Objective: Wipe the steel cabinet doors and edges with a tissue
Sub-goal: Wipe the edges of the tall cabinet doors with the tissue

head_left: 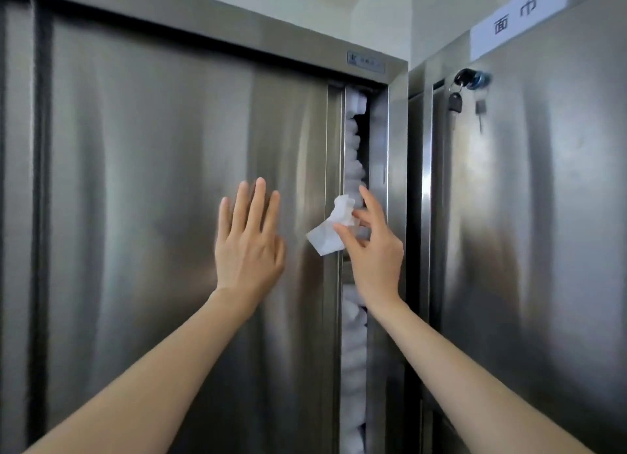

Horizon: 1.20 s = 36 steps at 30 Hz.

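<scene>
A tall steel cabinet with a sliding door (152,182) fills the left and middle of the head view. The door stands slightly ajar, leaving a narrow vertical gap at its right edge (334,148). My left hand (247,239) lies flat on the door with straight, spread fingers. My right hand (369,246) pinches a crumpled white tissue (330,228) between thumb and fingers, holding it at the door's right edge beside the gap.
Stacked white rolled towels (354,351) show through the gap. The cabinet's right frame post (395,148) borders it. A second steel cabinet (543,233) stands at right, with keys (470,80) hanging from its lock and a white paper label (515,17) above.
</scene>
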Each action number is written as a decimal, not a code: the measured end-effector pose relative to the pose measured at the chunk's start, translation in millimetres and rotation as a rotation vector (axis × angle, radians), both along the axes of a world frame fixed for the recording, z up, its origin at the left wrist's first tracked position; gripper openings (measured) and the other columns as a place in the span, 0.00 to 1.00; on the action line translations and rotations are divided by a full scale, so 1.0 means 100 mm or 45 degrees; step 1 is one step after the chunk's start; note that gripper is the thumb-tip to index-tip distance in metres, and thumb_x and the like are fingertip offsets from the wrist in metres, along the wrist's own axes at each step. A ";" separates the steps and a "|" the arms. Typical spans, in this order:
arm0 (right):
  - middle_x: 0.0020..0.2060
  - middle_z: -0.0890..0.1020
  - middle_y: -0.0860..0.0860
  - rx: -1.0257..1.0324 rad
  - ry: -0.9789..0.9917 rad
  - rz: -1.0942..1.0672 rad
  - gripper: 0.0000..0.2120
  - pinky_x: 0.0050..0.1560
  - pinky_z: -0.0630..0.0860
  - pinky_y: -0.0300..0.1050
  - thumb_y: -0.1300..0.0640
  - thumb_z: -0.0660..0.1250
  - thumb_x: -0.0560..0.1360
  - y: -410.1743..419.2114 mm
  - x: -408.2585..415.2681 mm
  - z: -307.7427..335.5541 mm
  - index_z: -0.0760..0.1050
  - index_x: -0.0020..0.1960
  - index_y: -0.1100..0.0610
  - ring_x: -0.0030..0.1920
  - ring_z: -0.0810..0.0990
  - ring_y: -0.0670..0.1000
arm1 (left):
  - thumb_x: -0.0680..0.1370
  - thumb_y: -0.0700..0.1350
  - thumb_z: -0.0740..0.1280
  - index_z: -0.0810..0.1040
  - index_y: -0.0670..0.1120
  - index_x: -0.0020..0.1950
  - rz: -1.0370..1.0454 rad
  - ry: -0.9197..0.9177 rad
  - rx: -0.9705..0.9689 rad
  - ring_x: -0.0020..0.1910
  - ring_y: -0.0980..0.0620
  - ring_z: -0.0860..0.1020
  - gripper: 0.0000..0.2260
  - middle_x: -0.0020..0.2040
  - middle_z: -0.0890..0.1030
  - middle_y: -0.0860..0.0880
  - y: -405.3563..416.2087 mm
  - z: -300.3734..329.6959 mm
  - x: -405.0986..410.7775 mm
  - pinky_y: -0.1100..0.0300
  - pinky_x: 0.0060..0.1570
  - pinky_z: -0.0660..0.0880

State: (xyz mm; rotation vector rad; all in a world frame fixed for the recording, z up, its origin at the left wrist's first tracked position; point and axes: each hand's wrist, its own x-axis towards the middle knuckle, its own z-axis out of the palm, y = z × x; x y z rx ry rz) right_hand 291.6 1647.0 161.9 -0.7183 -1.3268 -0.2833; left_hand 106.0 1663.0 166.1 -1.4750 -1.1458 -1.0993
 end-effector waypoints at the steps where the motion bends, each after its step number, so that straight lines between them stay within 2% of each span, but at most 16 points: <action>1: 0.54 0.83 0.48 0.037 -0.035 -0.003 0.27 0.54 0.78 0.46 0.49 0.71 0.77 0.09 0.01 0.18 0.67 0.73 0.42 0.52 0.81 0.49 | 0.75 0.42 0.58 0.69 0.40 0.75 0.018 0.006 0.016 0.76 0.36 0.61 0.27 0.77 0.64 0.39 0.06 0.13 -0.01 0.40 0.74 0.53; 4: 0.54 0.83 0.49 0.146 -0.190 -0.122 0.21 0.47 0.75 0.46 0.49 0.69 0.78 0.38 0.02 0.70 0.72 0.70 0.49 0.52 0.81 0.51 | 0.77 0.44 0.55 0.70 0.41 0.74 0.067 0.077 0.080 0.76 0.36 0.62 0.26 0.77 0.65 0.39 0.20 0.51 -0.01 0.38 0.74 0.57; 7: 0.51 0.83 0.50 0.272 -0.182 -0.244 0.17 0.41 0.71 0.45 0.50 0.69 0.78 0.59 0.00 1.21 0.75 0.66 0.51 0.51 0.79 0.54 | 0.78 0.46 0.53 0.69 0.42 0.75 0.093 0.122 0.123 0.76 0.37 0.62 0.26 0.77 0.65 0.40 0.26 0.75 0.01 0.39 0.74 0.56; 9: 0.50 0.83 0.51 0.384 -0.170 -0.307 0.14 0.39 0.74 0.45 0.52 0.70 0.77 0.68 -0.03 1.50 0.79 0.61 0.53 0.52 0.80 0.55 | 0.78 0.46 0.52 0.67 0.42 0.77 0.134 0.140 0.155 0.77 0.38 0.61 0.26 0.78 0.64 0.41 0.30 0.77 0.01 0.39 0.75 0.55; 12: 0.42 0.84 0.53 0.608 -0.153 -0.506 0.06 0.29 0.79 0.46 0.61 0.74 0.71 0.83 -0.04 1.68 0.83 0.48 0.57 0.48 0.84 0.55 | 0.79 0.47 0.52 0.66 0.43 0.77 0.158 0.149 0.195 0.78 0.38 0.60 0.26 0.78 0.62 0.41 0.33 0.72 0.01 0.39 0.75 0.55; 13: 0.43 0.85 0.53 0.656 -0.179 -0.578 0.05 0.30 0.80 0.47 0.64 0.73 0.71 0.88 -0.04 1.66 0.83 0.46 0.58 0.49 0.84 0.55 | 0.79 0.47 0.52 0.65 0.43 0.78 0.164 0.146 0.205 0.78 0.39 0.59 0.26 0.78 0.62 0.41 0.34 0.72 0.02 0.39 0.75 0.55; 14: 0.47 0.85 0.54 0.675 -0.222 -0.637 0.07 0.36 0.81 0.48 0.65 0.68 0.72 0.93 -0.04 1.60 0.83 0.47 0.59 0.52 0.84 0.54 | 0.79 0.47 0.52 0.65 0.43 0.78 0.173 0.143 0.208 0.78 0.39 0.59 0.26 0.79 0.62 0.42 0.34 0.73 0.02 0.39 0.75 0.55; 15: 0.51 0.85 0.56 0.672 -0.266 -0.679 0.11 0.47 0.81 0.50 0.65 0.63 0.75 0.98 -0.06 1.50 0.83 0.50 0.60 0.56 0.83 0.54 | 0.80 0.47 0.52 0.64 0.43 0.78 0.181 0.142 0.206 0.78 0.39 0.59 0.26 0.79 0.62 0.42 0.34 0.73 0.01 0.39 0.75 0.55; 17: 0.62 0.80 0.61 0.576 -0.378 -0.666 0.18 0.70 0.68 0.55 0.61 0.55 0.79 1.00 -0.11 1.20 0.79 0.61 0.65 0.67 0.76 0.57 | 0.80 0.48 0.51 0.63 0.43 0.79 0.183 0.142 0.201 0.78 0.39 0.58 0.26 0.79 0.61 0.42 0.34 0.72 0.01 0.39 0.76 0.54; 19: 0.73 0.68 0.63 0.349 -0.495 -0.525 0.26 0.78 0.50 0.54 0.52 0.50 0.83 0.91 -0.17 0.87 0.67 0.72 0.69 0.77 0.62 0.56 | 0.80 0.48 0.51 0.63 0.43 0.79 0.182 0.141 0.194 0.78 0.39 0.58 0.26 0.79 0.60 0.41 0.34 0.72 0.02 0.39 0.76 0.54; 21: 0.78 0.52 0.60 0.145 -0.605 -0.406 0.35 0.79 0.38 0.49 0.43 0.43 0.83 0.79 -0.19 0.73 0.53 0.78 0.68 0.80 0.46 0.52 | 0.81 0.48 0.51 0.62 0.43 0.79 0.188 0.138 0.182 0.78 0.39 0.57 0.26 0.79 0.59 0.41 0.34 0.73 0.02 0.39 0.76 0.54; 23: 0.79 0.45 0.58 0.027 -0.665 -0.414 0.40 0.77 0.32 0.45 0.38 0.36 0.79 0.78 -0.17 0.92 0.46 0.80 0.66 0.79 0.38 0.49 | 0.81 0.49 0.50 0.62 0.43 0.79 0.194 0.140 0.186 0.79 0.39 0.56 0.26 0.80 0.59 0.41 0.35 0.74 0.02 0.39 0.76 0.54; 26: 0.80 0.45 0.57 -0.028 -0.619 -0.380 0.43 0.77 0.32 0.45 0.35 0.32 0.76 0.81 -0.14 1.44 0.45 0.81 0.63 0.80 0.39 0.49 | 0.81 0.49 0.50 0.62 0.44 0.79 0.201 0.148 0.189 0.79 0.40 0.56 0.26 0.80 0.58 0.42 0.36 0.73 0.01 0.39 0.76 0.54; 28: 0.81 0.47 0.55 -0.004 -0.607 -0.411 0.41 0.78 0.34 0.47 0.37 0.32 0.77 0.84 -0.14 1.53 0.46 0.81 0.61 0.80 0.41 0.49 | 0.81 0.49 0.50 0.61 0.44 0.79 0.214 0.153 0.190 0.79 0.40 0.56 0.26 0.80 0.58 0.42 0.36 0.72 0.01 0.39 0.76 0.53; 32: 0.80 0.51 0.55 0.037 -0.605 -0.471 0.37 0.77 0.33 0.43 0.39 0.35 0.80 0.81 -0.12 0.93 0.51 0.80 0.61 0.80 0.45 0.49 | 0.81 0.48 0.50 0.62 0.43 0.79 0.204 0.163 0.193 0.79 0.39 0.56 0.27 0.80 0.59 0.42 0.34 0.71 0.02 0.39 0.75 0.55; 36: 0.80 0.46 0.55 -0.080 -0.737 -0.543 0.39 0.76 0.30 0.47 0.38 0.32 0.78 0.72 -0.07 0.79 0.45 0.80 0.61 0.80 0.40 0.48 | 0.81 0.48 0.49 0.61 0.43 0.79 0.193 0.151 0.189 0.79 0.39 0.56 0.26 0.80 0.59 0.42 0.34 0.70 0.02 0.38 0.75 0.55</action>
